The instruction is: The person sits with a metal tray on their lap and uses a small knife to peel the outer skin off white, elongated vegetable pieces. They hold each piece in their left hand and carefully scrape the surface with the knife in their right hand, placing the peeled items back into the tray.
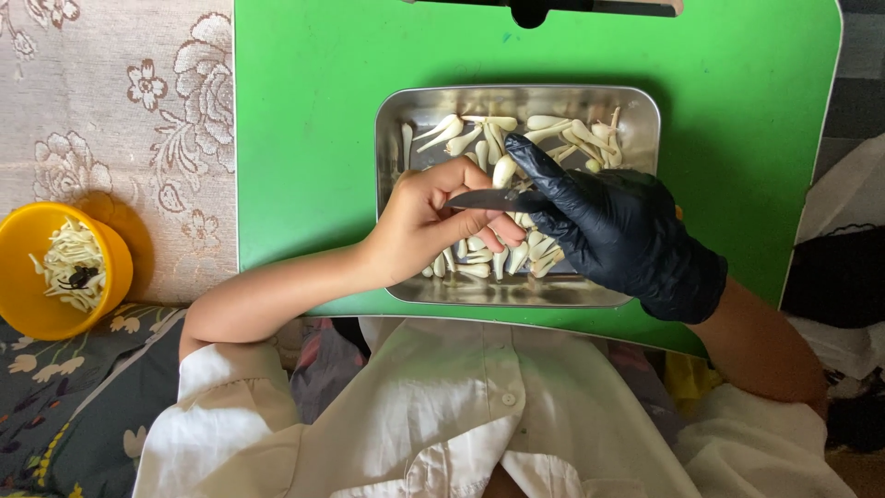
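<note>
Green board (313,111) bears steel tray (636,115) of garlic cloves (461,134).

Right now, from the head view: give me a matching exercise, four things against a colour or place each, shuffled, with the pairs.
Things:
1. right hand
2. left hand
3. metal tray
4. yellow bowl

Descriptions:
A. bare, fingers on a dark knife blade
B. on the floral cloth at far left, holding pale trimmings
C. in a black glove
D. on the green board, full of pale white bulbs

Pairs: 1-C, 2-A, 3-D, 4-B
</note>
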